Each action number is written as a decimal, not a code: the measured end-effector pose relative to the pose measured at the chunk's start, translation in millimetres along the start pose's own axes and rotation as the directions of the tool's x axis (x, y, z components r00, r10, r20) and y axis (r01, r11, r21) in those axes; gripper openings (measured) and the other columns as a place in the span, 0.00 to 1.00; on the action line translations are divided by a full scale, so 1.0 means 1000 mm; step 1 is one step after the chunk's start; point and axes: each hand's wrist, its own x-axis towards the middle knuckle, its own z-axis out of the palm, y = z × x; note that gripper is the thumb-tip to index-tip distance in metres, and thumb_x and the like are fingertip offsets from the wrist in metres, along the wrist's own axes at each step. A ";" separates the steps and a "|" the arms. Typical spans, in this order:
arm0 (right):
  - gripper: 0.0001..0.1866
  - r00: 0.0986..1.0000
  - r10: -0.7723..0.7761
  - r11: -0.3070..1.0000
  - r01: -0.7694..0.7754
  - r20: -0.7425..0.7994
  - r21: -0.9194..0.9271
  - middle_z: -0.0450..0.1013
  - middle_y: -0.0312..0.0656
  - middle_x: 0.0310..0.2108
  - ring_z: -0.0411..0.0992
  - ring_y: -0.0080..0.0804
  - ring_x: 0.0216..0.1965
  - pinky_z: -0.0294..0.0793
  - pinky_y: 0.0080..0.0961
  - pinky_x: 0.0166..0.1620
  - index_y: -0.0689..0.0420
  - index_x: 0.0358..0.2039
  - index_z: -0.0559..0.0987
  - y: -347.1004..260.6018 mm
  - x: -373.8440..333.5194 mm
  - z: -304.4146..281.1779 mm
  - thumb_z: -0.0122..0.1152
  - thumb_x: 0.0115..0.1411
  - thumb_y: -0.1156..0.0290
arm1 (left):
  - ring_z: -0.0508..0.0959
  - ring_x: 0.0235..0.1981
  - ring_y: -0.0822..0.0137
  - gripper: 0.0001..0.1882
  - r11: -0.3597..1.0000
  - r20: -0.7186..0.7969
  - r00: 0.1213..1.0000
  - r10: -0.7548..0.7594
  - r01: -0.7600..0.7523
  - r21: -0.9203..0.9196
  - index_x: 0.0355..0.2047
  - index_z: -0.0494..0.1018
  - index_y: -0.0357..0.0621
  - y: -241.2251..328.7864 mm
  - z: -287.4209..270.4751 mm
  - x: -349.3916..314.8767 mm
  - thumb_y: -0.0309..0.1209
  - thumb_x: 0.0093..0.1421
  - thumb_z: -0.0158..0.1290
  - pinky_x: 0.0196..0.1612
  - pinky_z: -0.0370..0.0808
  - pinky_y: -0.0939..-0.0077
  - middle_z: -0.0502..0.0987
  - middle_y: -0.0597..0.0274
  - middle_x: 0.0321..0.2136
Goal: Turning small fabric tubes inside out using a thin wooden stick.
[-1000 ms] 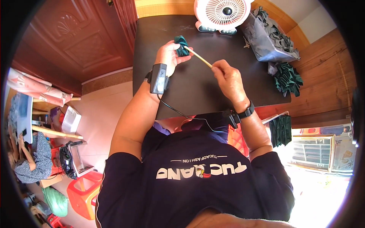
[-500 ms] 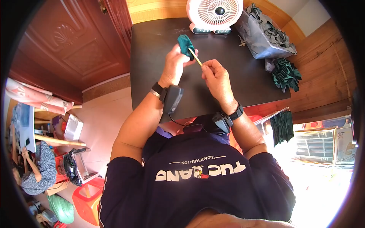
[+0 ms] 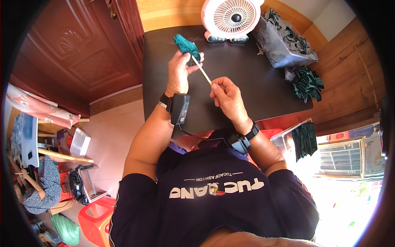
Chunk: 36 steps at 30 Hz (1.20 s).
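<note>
Over the dark table (image 3: 247, 99), my left hand (image 3: 179, 71) grips a small piece of dark green fabric (image 3: 186, 46), its thumb pressed on the cloth and part of it hidden in the palm. A thin pale stick (image 3: 202, 72) runs from the fabric toward me, its far tip at or inside the cloth; I cannot tell which. My right hand (image 3: 227, 96) pinches the stick's near end between thumb and fingers. Both wrists wear dark straps with small devices.
A pink-and-white fan (image 3: 231, 20) stands at the table's back edge. To the right are a clear bin of grey cloth pieces (image 3: 294, 43) and a bunch of green cloth pieces (image 3: 307, 83). Another green stack (image 3: 305, 140) hangs lower right. A person (image 3: 45, 185) works at far left.
My left hand and the green fabric have shifted left. My right hand has come nearer to me, and more of the stick shows between the hands.
</note>
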 end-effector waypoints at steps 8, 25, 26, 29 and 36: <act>0.06 0.992 0.007 0.954 0.030 -0.123 0.299 0.68 0.30 0.20 0.60 0.12 0.16 0.58 0.11 0.18 0.57 0.36 0.71 -0.007 0.005 0.013 0.50 0.65 0.69 | 0.77 0.41 0.67 0.20 0.998 0.088 0.996 -0.003 -0.002 0.056 0.51 0.67 0.33 -0.018 0.027 -0.026 0.36 0.65 0.42 0.42 0.75 0.75 0.76 0.56 0.38; 0.05 0.983 -0.096 0.974 0.126 -0.160 0.189 0.69 0.32 0.22 0.61 0.13 0.17 0.59 0.10 0.21 0.59 0.36 0.72 0.001 0.001 0.007 0.53 0.64 0.71 | 0.78 0.39 0.66 0.25 0.998 0.105 0.994 0.015 -0.020 0.053 0.48 0.71 0.32 -0.019 0.022 -0.025 0.44 0.65 0.42 0.39 0.77 0.73 0.76 0.57 0.39; 0.05 0.975 -0.141 0.954 0.181 -0.172 0.240 0.69 0.31 0.21 0.60 0.12 0.17 0.59 0.10 0.20 0.59 0.36 0.72 0.006 0.005 0.007 0.53 0.64 0.71 | 0.77 0.37 0.68 0.25 0.995 0.120 0.993 -0.002 -0.010 0.099 0.47 0.71 0.32 -0.020 0.026 -0.029 0.44 0.65 0.42 0.39 0.76 0.74 0.76 0.57 0.39; 0.05 0.975 -0.140 0.952 0.180 -0.171 0.247 0.68 0.30 0.21 0.60 0.12 0.17 0.58 0.10 0.20 0.58 0.35 0.72 0.004 0.006 0.008 0.52 0.64 0.71 | 0.76 0.34 0.71 0.26 0.977 0.143 0.989 -0.028 -0.003 0.211 0.46 0.73 0.33 -0.020 0.027 -0.032 0.46 0.66 0.41 0.38 0.76 0.76 0.76 0.57 0.39; 0.11 0.997 -0.073 0.984 0.068 0.024 0.163 0.68 0.29 0.19 0.61 0.12 0.18 0.61 0.11 0.21 0.57 0.35 0.75 -0.003 0.002 -0.015 0.49 0.66 0.64 | 0.71 0.50 0.67 0.28 0.993 0.103 0.994 0.048 -0.058 0.101 0.56 0.64 0.39 0.004 0.012 -0.014 0.45 0.61 0.43 0.30 0.75 0.79 0.67 0.60 0.55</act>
